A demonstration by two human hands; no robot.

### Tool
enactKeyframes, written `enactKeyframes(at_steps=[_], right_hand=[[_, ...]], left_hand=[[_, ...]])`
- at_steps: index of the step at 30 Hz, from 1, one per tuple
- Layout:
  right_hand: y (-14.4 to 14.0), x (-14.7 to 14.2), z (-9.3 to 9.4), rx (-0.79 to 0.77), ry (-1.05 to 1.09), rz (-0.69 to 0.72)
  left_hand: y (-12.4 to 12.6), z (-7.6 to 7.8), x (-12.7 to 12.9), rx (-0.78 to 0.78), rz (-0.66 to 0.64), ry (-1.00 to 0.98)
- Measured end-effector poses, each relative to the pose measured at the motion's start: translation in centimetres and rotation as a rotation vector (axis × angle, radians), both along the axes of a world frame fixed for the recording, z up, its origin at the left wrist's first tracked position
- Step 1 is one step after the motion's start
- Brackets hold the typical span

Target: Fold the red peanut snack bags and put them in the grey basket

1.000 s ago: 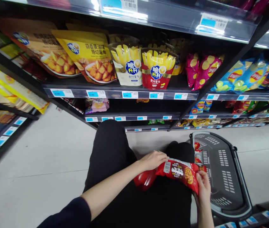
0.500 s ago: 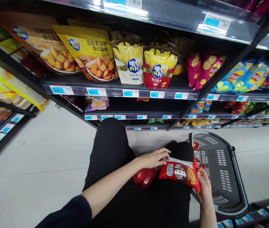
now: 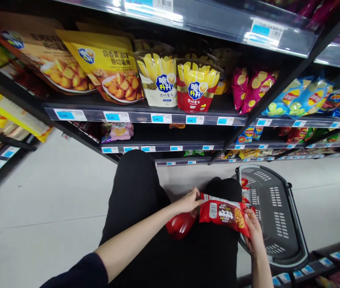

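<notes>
A red packet of peanuts (image 3: 225, 215) with a barcode and a picture of nuts lies across my right thigh. My right hand (image 3: 254, 228) grips its right end, thumb on the front. At the upper left corner, my left hand (image 3: 190, 201) pinches the edge between thumb and fingers. A pale printed strip shows along the packet's upper edge; whether that is a second packet behind I cannot tell. Between my legs, below my left hand, rests a shiny red rounded object (image 3: 182, 226), its kind unclear and its top partly covered by my left forearm.
A dark shopping basket (image 3: 278, 212) stands on the floor at my right, with red packets (image 3: 246, 192) at its left side. Ahead, a shelf (image 3: 145, 114) holds yellow, white and red snack pouches (image 3: 198, 86). Another shelf edge (image 3: 310, 268) runs along the lower right.
My left hand has gone from lying spread over the packet's upper left corner to pinching that corner. My right hand keeps its grip. The whole view has shifted slightly.
</notes>
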State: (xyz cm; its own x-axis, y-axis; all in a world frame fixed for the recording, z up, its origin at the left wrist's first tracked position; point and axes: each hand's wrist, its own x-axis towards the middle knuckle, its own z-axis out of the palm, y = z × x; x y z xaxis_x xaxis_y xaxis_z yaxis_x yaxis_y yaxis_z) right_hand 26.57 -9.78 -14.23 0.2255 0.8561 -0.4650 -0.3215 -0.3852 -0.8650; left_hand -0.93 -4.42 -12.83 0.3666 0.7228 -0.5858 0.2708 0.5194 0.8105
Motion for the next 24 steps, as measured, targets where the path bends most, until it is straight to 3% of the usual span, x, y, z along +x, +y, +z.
enactKeyframes(at_steps=[2, 6, 11, 17, 20, 24], right_hand=[[-0.3, 0.2, 0.2, -0.012, -0.017, -0.015], [-1.1, 0.3, 1.3, 0.009, -0.032, 0.005], [-1.9, 0.7, 3.4, 0.001, -0.063, 0.029], [-2.2, 1.0, 5.9, 0.013, -0.177, 0.124], [-2.0, 0.7, 6.9, 0.068, -0.475, 0.168], [-1.5, 0.1, 8.4, 0.250, -1.007, 0.244]], left_hand=[[-0.2, 0.3, 0.1, -0.051, -0.051, 0.064], [0.0, 1.1, 0.1, -0.045, -0.182, -0.112], [0.7, 1.9, -0.2, 0.023, -0.128, -0.298], [1.3, 3.8, -1.5, 0.129, -0.199, -0.420], [1.7, 4.4, -2.1, 0.317, -0.213, -0.256], [2.1, 4.2, -2.9, 0.575, -0.107, 0.025]])
